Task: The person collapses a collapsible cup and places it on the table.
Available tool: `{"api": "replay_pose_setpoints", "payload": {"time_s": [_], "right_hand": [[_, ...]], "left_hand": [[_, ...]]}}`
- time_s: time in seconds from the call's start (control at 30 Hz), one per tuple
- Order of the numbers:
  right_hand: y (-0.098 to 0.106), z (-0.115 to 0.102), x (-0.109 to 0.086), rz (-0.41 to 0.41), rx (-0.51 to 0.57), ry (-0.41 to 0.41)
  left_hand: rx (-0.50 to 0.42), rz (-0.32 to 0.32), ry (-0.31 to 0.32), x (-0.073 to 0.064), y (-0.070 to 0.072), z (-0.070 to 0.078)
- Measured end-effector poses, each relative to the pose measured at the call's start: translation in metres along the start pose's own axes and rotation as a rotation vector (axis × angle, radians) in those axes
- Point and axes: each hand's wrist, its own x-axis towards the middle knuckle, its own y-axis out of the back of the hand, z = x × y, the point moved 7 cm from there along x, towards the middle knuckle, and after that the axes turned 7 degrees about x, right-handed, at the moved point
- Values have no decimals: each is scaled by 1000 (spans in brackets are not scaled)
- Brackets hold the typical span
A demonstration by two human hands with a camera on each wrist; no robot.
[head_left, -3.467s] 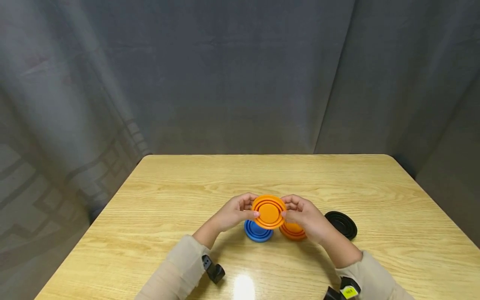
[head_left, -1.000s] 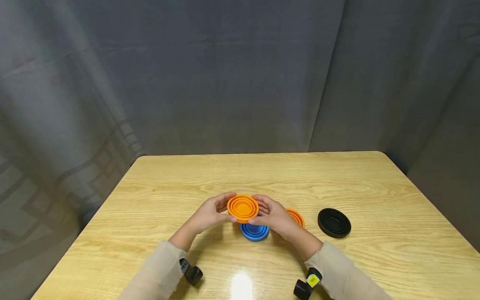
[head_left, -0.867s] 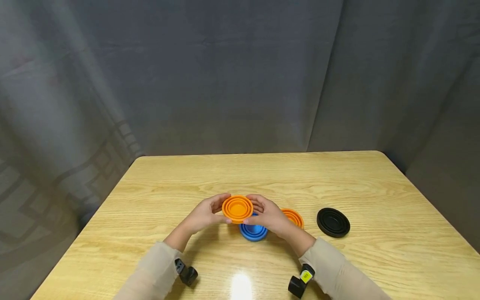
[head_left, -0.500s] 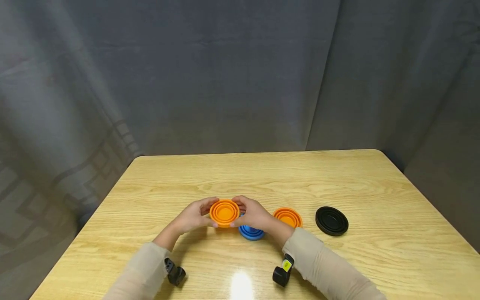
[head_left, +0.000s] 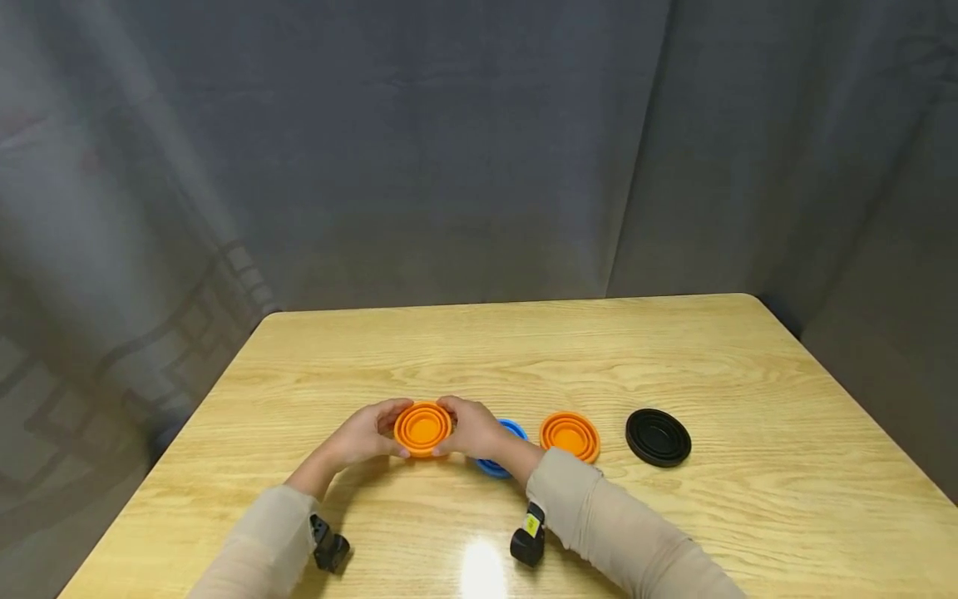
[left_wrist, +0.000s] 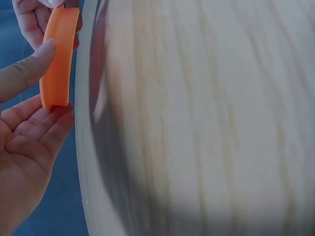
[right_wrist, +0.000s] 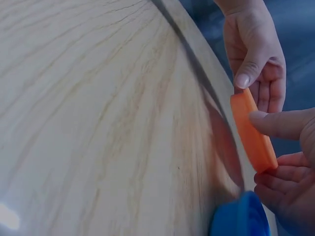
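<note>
Both hands hold a flattened orange collapsible bowl (head_left: pixel 422 428) with concentric rings, left of the table's middle. My left hand (head_left: pixel 364 434) grips its left rim between thumb and fingers. Opposite, my right hand (head_left: pixel 473 428) pinches the right rim. Both wrist views show the orange bowl (left_wrist: pixel 60 59) side-on, with thumbs on one face and fingers around the far edge; its shadow falls on the table. A blue collapsible bowl (head_left: pixel 492 468) lies partly hidden under the right wrist; the right wrist view catches the blue bowl (right_wrist: pixel 236 219) at its bottom edge.
A second orange bowl (head_left: pixel 570 437) rests on the wooden table (head_left: pixel 479 349) right of the blue one. Farther right lies a black bowl (head_left: pixel 659 438), also flattened. Grey curtains (head_left: pixel 449 166) hang behind the table and along its sides.
Both hands have carried the orange bowl left and lower, from in front of the blue and second orange bowls to left of them. The second orange bowl is now uncovered.
</note>
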Motion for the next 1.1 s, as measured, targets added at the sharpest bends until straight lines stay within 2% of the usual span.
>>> {"api": "replay_pose_setpoints", "payload": {"time_s": [0.23,0.37,0.53,0.83,0.97,1.1], "right_hand": [[-16,-5,4,-32,-214,15],[-20,-9,4,-27,-274,30],[-22,-11,4,-16,-284,28],[-23,-7,5,0,-205,20],[-24,-7,4,-7,-219,13],[-23,-4,6,-29,-225,15]], "left_hand": [[46,-9,44,-6,1,-10],[35,-2,62,-8,3,-13],[59,6,69,-10,4,-17],[40,11,109,-12,4,-24],[34,-12,102,-12,1,-23],[80,-39,70,-10,1,-18]]}}
